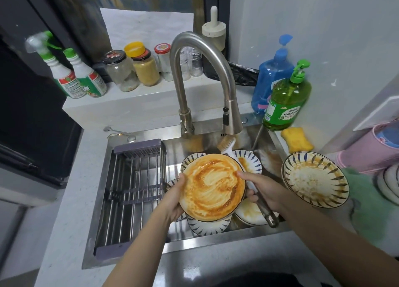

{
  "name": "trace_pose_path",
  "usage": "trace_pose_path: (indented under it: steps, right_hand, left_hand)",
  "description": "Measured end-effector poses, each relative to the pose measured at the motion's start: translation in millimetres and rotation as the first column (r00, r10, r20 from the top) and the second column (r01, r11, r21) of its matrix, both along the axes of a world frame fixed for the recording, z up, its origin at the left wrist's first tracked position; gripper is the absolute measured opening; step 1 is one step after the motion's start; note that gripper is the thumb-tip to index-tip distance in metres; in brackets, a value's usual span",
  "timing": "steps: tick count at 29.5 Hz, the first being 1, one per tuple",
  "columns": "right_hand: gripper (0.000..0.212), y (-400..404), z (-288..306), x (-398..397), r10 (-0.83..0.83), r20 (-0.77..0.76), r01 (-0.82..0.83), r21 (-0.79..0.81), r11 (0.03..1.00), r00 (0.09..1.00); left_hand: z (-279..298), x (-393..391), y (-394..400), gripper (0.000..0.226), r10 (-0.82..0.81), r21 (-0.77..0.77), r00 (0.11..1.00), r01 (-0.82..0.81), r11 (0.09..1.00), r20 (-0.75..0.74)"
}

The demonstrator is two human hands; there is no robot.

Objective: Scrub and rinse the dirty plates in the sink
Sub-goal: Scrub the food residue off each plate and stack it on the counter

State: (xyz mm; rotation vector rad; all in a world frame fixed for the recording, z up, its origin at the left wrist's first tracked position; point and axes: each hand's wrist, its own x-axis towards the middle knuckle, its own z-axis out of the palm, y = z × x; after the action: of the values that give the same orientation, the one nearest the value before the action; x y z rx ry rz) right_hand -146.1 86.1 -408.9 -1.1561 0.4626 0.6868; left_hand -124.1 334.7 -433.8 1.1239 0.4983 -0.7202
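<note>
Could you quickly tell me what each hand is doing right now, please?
Left hand: grips the sauce-smeared plate by its left rim.
Right hand: grips the dish brush and steadies the plate's right rim.

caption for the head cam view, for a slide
Left hand tilts a sauce-smeared plate over the sink while the right hand grips a dish brush.

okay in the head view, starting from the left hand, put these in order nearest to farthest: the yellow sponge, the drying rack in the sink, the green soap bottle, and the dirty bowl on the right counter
From the left hand, which grips the sauce-smeared plate:
1. Drying rack, just to its left in the sink.
2. Dirty bowl, across the plate on the right counter.
3. Yellow sponge, back right on the sink edge.
4. Green soap bottle, behind the sponge.
</note>
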Motion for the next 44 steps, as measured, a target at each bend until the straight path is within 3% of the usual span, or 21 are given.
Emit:
trace_pose_path:
  steps: [2, 5, 7, 10, 11, 13, 17, 19, 21, 23, 25, 28, 30, 32, 34, 39, 42, 44]
  right_hand:
    - [0.029, 3, -1, 1, -0.055, -0.016, 0.055, 0.011, 0.998, 0.998]
    - [0.018, 10, 1, 4, -0.158, -0.039, 0.157, -0.019, 0.987, 0.987]
    - [0.023, 12, 0, 8, -0.224, -0.031, 0.222, -0.059, 0.973, 0.974]
    - [0.026, 15, -2, 15, -0.281, -0.009, 0.278, -0.105, 0.955, 0.96]
    - [0.024, 17, -2, 17, -0.296, -0.017, 0.293, -0.115, 0.949, 0.955]
    - [0.022, 21, -3, 21, -0.317, -0.038, 0.308, -0.15, 0.939, 0.948]
    - [0.032, 27, 5, 26, -0.288, -0.051, 0.278, -0.156, 0.948, 0.956]
    - [0.039, 27, 17, 25, -0.24, -0.04, 0.231, -0.165, 0.959, 0.97]
    - [0.042, 26, 27, 19, -0.125, 0.015, 0.124, -0.289, 0.949, 0.992]
    - [0.041, 19, 33, 10, 0.08, 0.121, -0.001, -0.544, 0.839, 0.989]
    - [0.039, 9, 37, 1, 0.342, 0.218, -0.042, -0.789, 0.613, 0.914]
    - [0.042, 4, 45, -16, 0.727, 0.171, 0.0, -0.973, 0.229, 0.665]
    - [0.043, 8, 52, -20, 0.853, 0.058, 0.07, -0.997, 0.025, 0.518]
    - [0.043, 7, 56, -8, 0.856, -0.054, 0.109, -0.986, -0.128, 0.514]
    - [0.042, 3, 60, 2, 0.817, -0.122, 0.084, -0.976, -0.203, 0.564]
    - [0.042, 23, 63, -24, 0.892, -0.083, 0.167, -0.97, -0.174, 0.445]
    - [0.037, 10, 59, -2, 0.817, -0.171, 0.115, -0.954, -0.277, 0.551]
    - [0.038, 12, 61, -3, 0.822, -0.172, 0.137, -0.948, -0.289, 0.542]
  left_hand:
    - [3, 0, -3, 0.066, -0.089, 0.243, 0.989, 0.059, 0.968, 0.116]
    - [11, -6, -6, 0.091, -0.419, 0.647, 0.857, 0.14, 0.75, 0.3]
    - [11, -12, -8, 0.094, -0.678, 0.777, 0.653, 0.214, 0.592, 0.336]
    - [6, -23, -19, 0.086, -0.887, 0.897, 0.348, 0.207, 0.39, 0.305]
    - [4, -25, -24, 0.086, -0.918, 0.924, 0.276, 0.176, 0.339, 0.284]
    - [0, -26, -34, 0.08, -0.935, 0.949, 0.235, 0.112, 0.296, 0.265]
    - [1, -20, -42, 0.062, -0.863, 0.919, 0.359, 0.039, 0.393, 0.355]
    - [7, -16, -43, 0.044, -0.783, 0.891, 0.505, 0.054, 0.45, 0.364]
    - [9, -12, -39, 0.035, -0.629, 0.831, 0.699, 0.089, 0.549, 0.341]
    - [9, -6, -32, 0.041, -0.425, 0.689, 0.858, 0.122, 0.714, 0.289]
    - [9, 0, -25, 0.061, -0.247, 0.525, 0.943, 0.098, 0.846, 0.222]
    - [4, 8, -16, 0.072, -0.177, 0.418, 0.965, 0.083, 0.905, 0.192]
    - [6, 10, -14, 0.072, -0.199, 0.403, 0.959, 0.104, 0.909, 0.201]
    - [12, 11, -13, 0.069, -0.251, 0.416, 0.945, 0.146, 0.897, 0.208]
    - [14, 11, -15, 0.061, -0.283, 0.42, 0.938, 0.18, 0.889, 0.198]
    - [11, 13, -14, 0.06, -0.266, 0.452, 0.939, 0.146, 0.88, 0.216]
    - [14, 11, -15, 0.044, -0.338, 0.488, 0.917, 0.199, 0.85, 0.213]
    - [13, 10, -15, 0.038, -0.357, 0.516, 0.91, 0.206, 0.831, 0.212]
